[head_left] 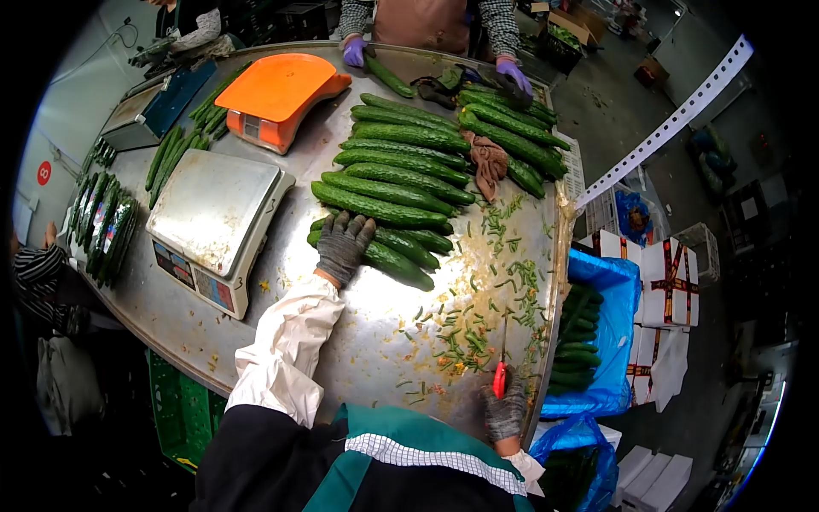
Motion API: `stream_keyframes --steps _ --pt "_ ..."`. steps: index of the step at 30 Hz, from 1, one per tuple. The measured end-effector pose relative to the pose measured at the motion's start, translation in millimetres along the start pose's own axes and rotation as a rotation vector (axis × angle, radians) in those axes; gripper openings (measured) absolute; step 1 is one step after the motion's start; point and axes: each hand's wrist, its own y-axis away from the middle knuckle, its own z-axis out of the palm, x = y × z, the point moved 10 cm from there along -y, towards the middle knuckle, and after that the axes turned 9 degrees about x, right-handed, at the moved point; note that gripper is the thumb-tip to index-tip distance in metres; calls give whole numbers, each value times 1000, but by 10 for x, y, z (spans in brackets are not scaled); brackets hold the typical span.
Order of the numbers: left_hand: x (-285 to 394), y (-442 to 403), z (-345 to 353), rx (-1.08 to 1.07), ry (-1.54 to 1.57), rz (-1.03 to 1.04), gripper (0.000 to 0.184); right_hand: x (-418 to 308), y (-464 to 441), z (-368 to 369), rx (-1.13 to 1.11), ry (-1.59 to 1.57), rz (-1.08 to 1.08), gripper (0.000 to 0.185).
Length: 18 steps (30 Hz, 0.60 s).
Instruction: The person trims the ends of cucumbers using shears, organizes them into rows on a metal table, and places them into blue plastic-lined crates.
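My left hand (343, 246), in a grey knit glove, lies over the left ends of the nearest cucumbers, its fingers curled across a cucumber (397, 264). More long green cucumbers (397, 171) lie side by side beyond it in a row on the metal table (358, 367). Near the table's right front edge, my right hand (505, 408), also gloved, grips a knife (500, 375) by its red handle. The thin blade points away from me, above green cucumber trimmings (469, 341) scattered on the tabletop.
An orange scale (286, 90) and a silver scale (213, 205) stand left. Across the table, purple-gloved hands (354, 53) of another person touch cucumbers. A brown cloth (489, 162) lies between piles. A blue-lined crate (618, 341) of cucumbers stands right, beneath a perforated post (665, 124).
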Motion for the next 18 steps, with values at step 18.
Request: stream_keyframes --steps 18 --pt "-333 -353 277 52 81 59 35 150 73 -60 53 8 34 61"
